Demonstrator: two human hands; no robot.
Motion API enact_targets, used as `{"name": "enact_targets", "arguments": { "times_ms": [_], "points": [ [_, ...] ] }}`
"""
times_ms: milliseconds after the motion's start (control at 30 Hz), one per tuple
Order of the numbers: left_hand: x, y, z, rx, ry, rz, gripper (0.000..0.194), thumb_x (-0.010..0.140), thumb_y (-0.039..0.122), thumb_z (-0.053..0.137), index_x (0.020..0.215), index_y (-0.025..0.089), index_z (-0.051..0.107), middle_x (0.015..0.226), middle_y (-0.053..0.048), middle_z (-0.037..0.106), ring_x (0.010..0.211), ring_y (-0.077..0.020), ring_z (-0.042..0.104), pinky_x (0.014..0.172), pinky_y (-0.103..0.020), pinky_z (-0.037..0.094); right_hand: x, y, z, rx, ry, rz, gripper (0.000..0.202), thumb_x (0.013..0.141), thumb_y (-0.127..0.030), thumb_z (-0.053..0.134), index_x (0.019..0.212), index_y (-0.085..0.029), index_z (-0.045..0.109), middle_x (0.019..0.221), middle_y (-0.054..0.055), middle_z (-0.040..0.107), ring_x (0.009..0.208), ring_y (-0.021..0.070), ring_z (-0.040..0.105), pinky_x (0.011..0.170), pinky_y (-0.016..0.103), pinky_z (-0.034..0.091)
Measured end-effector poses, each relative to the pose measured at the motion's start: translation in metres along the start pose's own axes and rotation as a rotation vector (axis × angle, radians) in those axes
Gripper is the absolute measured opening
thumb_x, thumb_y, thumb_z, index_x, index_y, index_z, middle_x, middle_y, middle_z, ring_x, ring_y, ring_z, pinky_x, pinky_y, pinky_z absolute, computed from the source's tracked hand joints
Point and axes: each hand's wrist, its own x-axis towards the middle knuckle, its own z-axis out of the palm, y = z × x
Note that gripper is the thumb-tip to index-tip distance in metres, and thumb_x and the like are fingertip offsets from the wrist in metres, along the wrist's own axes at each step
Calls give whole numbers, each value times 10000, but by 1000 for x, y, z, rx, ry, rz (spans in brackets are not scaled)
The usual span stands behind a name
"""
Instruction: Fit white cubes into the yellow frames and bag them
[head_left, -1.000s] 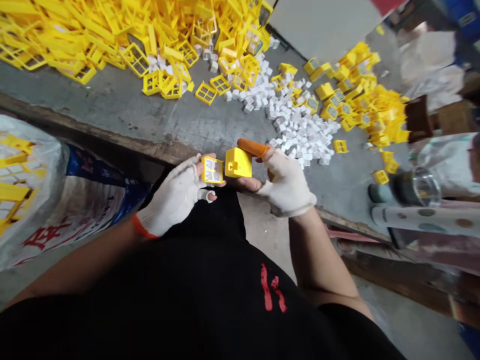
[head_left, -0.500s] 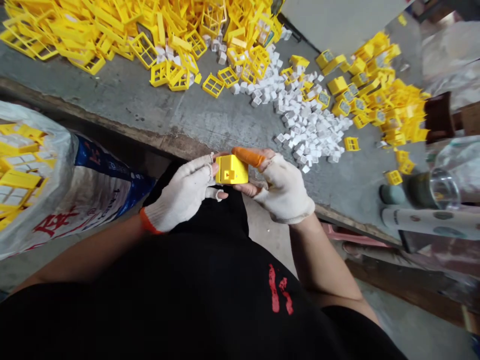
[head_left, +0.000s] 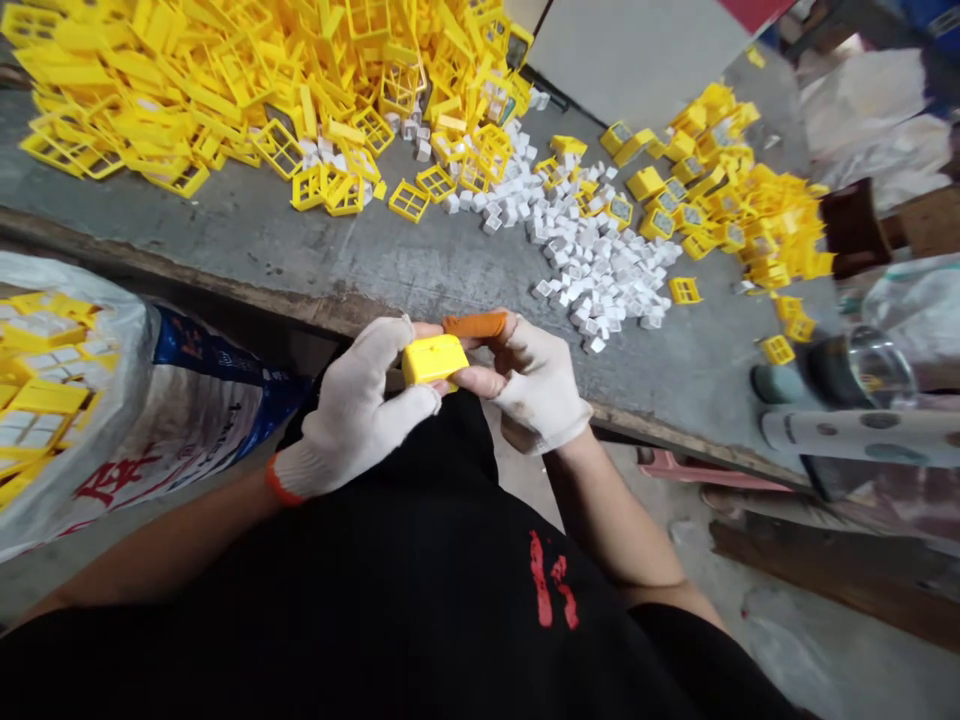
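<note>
Between both hands, in front of my body near the table's front edge, is a small yellow plastic box (head_left: 433, 359). My left hand (head_left: 360, 400), in a white glove with bare fingertips, grips its left side. The thumb lies along the near side. My right hand (head_left: 531, 380), gloved too and with an orange cover on one finger, pinches the right end of the box. On the grey table (head_left: 315, 260) beyond lie a heap of yellow frames (head_left: 225, 80) and a scatter of small white pieces (head_left: 600, 260).
An open white sack (head_left: 150, 440) holding yellow and white parts stands at the left. More yellow pieces (head_left: 780, 215) are piled at the table's right, near a clear cup (head_left: 881, 365) and a pale roll (head_left: 862, 437). A light panel (head_left: 637, 60) rises at the back.
The view has shifted a little. Both hands still hold the yellow box, which has turned so another face shows. My left thumb has come onto its near side.
</note>
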Motion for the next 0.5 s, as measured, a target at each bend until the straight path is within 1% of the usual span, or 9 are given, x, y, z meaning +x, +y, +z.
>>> {"name": "enact_targets", "arguments": {
  "times_ms": [67, 167, 233, 300, 367, 400, 433, 467, 500],
  "points": [
    [-1, 2, 1, 11, 14, 1, 323, 748, 112, 932, 1027, 244, 837, 1075, -53, 765, 1103, -323, 699, 1040, -409, 558, -1, 0, 7, 59, 37, 36, 613, 836, -824, 877, 1130, -289, 815, 1091, 58, 798, 1062, 291, 780, 979, 477, 681],
    [1, -3, -1, 54, 22, -22, 226, 819, 161, 896, 1020, 240, 828, 1073, -56, 779, 1072, -317, 719, 1031, -420, 569, -3, 7, 15, 141, 53, 145, 654, 806, -854, 872, 1120, -286, 798, 1037, 50, 802, 995, 283, 791, 913, 465, 694],
    [5, -8, -3, -10, -21, -54, 243, 842, 219, 910, 1073, 236, 838, 1163, -74, 795, 1167, -336, 726, 1077, -427, 581, -5, 11, 15, 158, 53, 154, 672, 793, -868, 872, 1120, -285, 803, 1065, 51, 807, 981, 280, 794, 894, 457, 696],
    [11, -12, -1, -217, -84, -98, 306, 886, 348, 903, 1167, 243, 841, 1340, -88, 789, 1303, -352, 713, 1126, -437, 595, -6, 10, 14, 98, 7, 67, 647, 824, -850, 863, 1129, -282, 824, 1109, 60, 812, 1016, 284, 793, 932, 458, 690],
    [18, -13, 5, -488, -131, -164, 377, 914, 455, 858, 1228, 249, 829, 1446, -90, 774, 1362, -344, 716, 1154, -444, 607, -5, 0, 12, 2, -35, -65, 587, 905, -809, 816, 1162, -282, 837, 1093, 62, 819, 1011, 279, 789, 950, 456, 684],
    [20, -12, 10, -600, -142, -200, 401, 912, 471, 840, 1246, 250, 821, 1448, -89, 782, 1352, -336, 732, 1160, -451, 613, -5, -8, 12, -54, -15, -128, 543, 956, -767, 787, 1206, -287, 834, 1101, 66, 826, 1019, 281, 789, 963, 462, 681],
    [21, -10, 15, -675, -153, -234, 418, 908, 464, 826, 1270, 256, 812, 1430, -85, 796, 1334, -328, 748, 1168, -461, 616, -4, -17, 14, -114, 35, -185, 491, 1005, -709, 755, 1262, -296, 823, 1133, 72, 831, 1046, 289, 789, 987, 480, 678],
    [20, -7, 19, -708, -165, -253, 429, 907, 448, 818, 1295, 266, 806, 1418, -77, 806, 1332, -321, 753, 1189, -470, 611, -4, -27, 16, -178, 96, -237, 444, 1046, -650, 719, 1317, -311, 809, 1175, 81, 831, 1091, 307, 788, 1016, 511, 673],
    [18, -4, 22, -700, -176, -257, 437, 910, 440, 815, 1317, 281, 802, 1427, -66, 808, 1351, -317, 746, 1219, -475, 597, -4, -36, 20, -251, 130, -276, 410, 1072, -596, 684, 1365, -331, 794, 1220, 89, 824, 1155, 331, 780, 1054, 551, 663]
  ]
}}
